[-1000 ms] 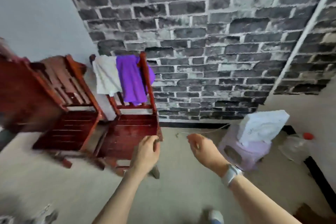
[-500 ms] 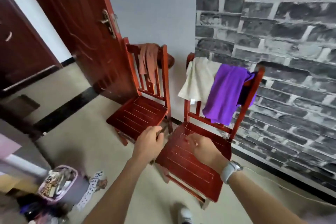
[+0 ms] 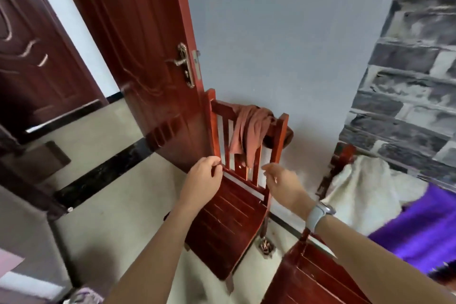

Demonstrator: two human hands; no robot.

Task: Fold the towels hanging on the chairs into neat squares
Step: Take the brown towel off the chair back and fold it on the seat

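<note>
A brown towel [image 3: 249, 131] hangs bunched over the top rail of the left red wooden chair [image 3: 227, 219]. On the right chair [image 3: 318, 276], partly cut off by the frame edge, hang a cream towel [image 3: 367, 190] and a purple towel [image 3: 424, 224]. My left hand [image 3: 202, 180] and my right hand [image 3: 283, 180] are raised in front of the left chair's back slats, just below the brown towel. Both have loosely curled fingers and hold nothing. Neither touches the towel.
An open red-brown door [image 3: 138, 57] with a metal handle [image 3: 182, 61] stands just left of the chair. A grey wall is behind, a brick-pattern wall [image 3: 414, 76] at right. A floor drain [image 3: 266, 245] sits between the chairs. Another dark door [image 3: 29, 52] is far left.
The view has swung left and closer, from the right chair to the left chair. Both hands have risen from seat level to the back slats under the brown towel.
</note>
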